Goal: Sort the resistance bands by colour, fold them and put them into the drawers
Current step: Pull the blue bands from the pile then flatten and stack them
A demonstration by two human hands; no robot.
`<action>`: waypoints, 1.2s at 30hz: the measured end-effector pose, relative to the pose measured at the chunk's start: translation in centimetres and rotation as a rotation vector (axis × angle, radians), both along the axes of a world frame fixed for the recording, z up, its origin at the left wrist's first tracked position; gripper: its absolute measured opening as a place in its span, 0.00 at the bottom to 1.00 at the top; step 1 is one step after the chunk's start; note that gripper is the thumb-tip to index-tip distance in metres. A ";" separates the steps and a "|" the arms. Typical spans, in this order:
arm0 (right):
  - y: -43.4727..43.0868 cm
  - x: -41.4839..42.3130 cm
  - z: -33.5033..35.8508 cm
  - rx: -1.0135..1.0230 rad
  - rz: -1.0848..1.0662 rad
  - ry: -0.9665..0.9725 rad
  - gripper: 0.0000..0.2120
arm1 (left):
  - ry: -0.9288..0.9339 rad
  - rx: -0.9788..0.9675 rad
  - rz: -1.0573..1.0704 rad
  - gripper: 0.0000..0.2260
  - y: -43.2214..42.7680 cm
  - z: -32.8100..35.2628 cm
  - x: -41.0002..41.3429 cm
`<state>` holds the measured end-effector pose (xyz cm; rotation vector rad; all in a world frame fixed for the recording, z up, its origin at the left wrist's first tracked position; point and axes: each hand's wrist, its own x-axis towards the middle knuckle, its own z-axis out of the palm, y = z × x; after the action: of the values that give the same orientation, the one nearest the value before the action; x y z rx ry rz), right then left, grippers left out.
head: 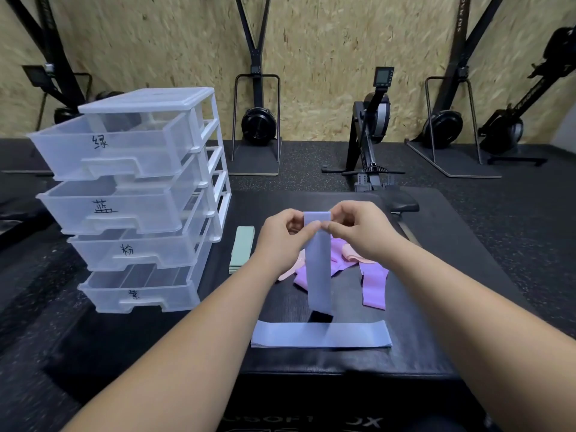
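A blue resistance band (pixel 318 269) hangs upright over the black padded box (pixel 430 353). My left hand (pixel 280 235) and my right hand (pixel 358 229) both pinch its top end, fingertips almost meeting. Below it a flat stack of blue bands (pixel 321 335) lies crosswise near the front edge. Purple bands (pixel 374 285) and pink bands (pixel 288 272) lie tangled behind the hanging band. Folded green bands (pixel 241 249) lie by the drawers. The clear four-drawer unit (pixel 131 198) stands at the left with all drawers pulled out; each front bears a handwritten label.
Rowing machines (pixel 371 141) and ski trainers (pixel 257 120) stand along the chipboard wall at the back. A black seat pad (pixel 402 202) sits behind the box at the right. Dark rubber flooring surrounds the box.
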<state>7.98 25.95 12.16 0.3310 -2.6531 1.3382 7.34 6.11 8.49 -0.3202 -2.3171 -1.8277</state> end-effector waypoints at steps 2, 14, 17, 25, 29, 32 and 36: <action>-0.4 0.1 0.0 -0.102 -0.016 0.006 0.08 | -0.076 -0.083 -0.028 0.08 -0.5 -0.9 0.2; 1.1 0.9 -2.0 -0.528 -0.294 0.023 0.07 | -0.349 -0.286 -0.293 0.10 -4.7 -3.8 0.9; 2.7 1.6 -4.7 -0.585 -0.389 -0.034 0.07 | -0.422 -0.331 -0.308 0.07 -6.2 -4.7 1.6; 5.9 5.8 -13.3 -0.493 -0.540 -0.177 0.07 | -0.433 -0.210 -0.142 0.07 -9.2 -9.1 4.0; 6.9 7.4 -15.8 -0.395 -0.594 -0.184 0.03 | -0.417 -0.149 0.017 0.08 -9.1 -10.7 5.1; 7.3 8.7 -16.6 -0.304 -0.597 -0.179 0.02 | -0.394 -0.081 0.151 0.09 -8.7 -11.5 6.0; 7.5 10.3 -17.5 -0.200 -0.565 -0.155 0.07 | -0.334 -0.174 0.240 0.09 -8.3 -12.5 7.1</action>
<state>18.24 33.45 -5.35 -0.5267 -2.4144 1.4436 14.44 -2.15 -4.04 0.2543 -2.6018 -1.6714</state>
